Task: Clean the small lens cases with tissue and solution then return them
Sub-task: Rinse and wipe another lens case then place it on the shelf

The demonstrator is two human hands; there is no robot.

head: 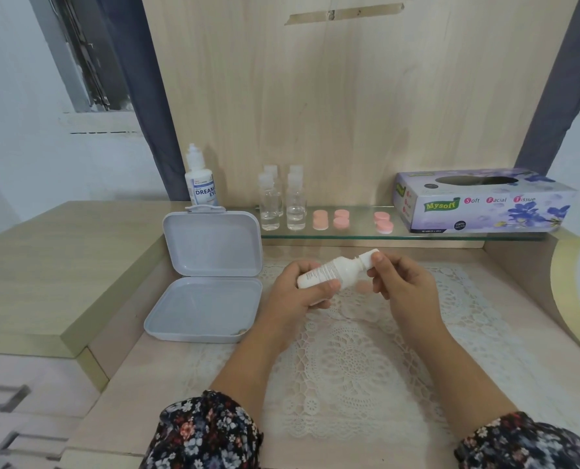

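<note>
Head view: left hand (298, 292) wrapped around the body of a small white solution bottle (329, 273), held tilted, nozzle end up and to the right, above a white lace doily (349, 360) on the bench (140, 384). Right hand (403, 282) pinches the bottle's white cap (369, 258) between thumb and fingertips; whether the cap is on tight or loosened, cannot tell. Both hands closed on the bottle, close together, floral sleeves (207, 431) at both forearms. Something pink shows blurred between the hands just under the bottle, can't identify it. Left of the hands, a pale grey hinged plastic box (207, 309) lies open on the bench, lid propped upright, tray mostly bare. Behind the hands, a glass shelf (451, 235) against the wood back panel carries the small pink lens cases (341, 219) in clusters near its middle, some stacked, well apart from the hands. Left of them on the shelf, four clear small bottles (283, 206) with clear caps stand in a tight group. Further left, a second white bottle labelled DREAM EYE (201, 181) stands upright behind the box lid. At the right end of the shelf, a purple floral Mysoft tissue box (484, 202), its top opening facing up.
</note>
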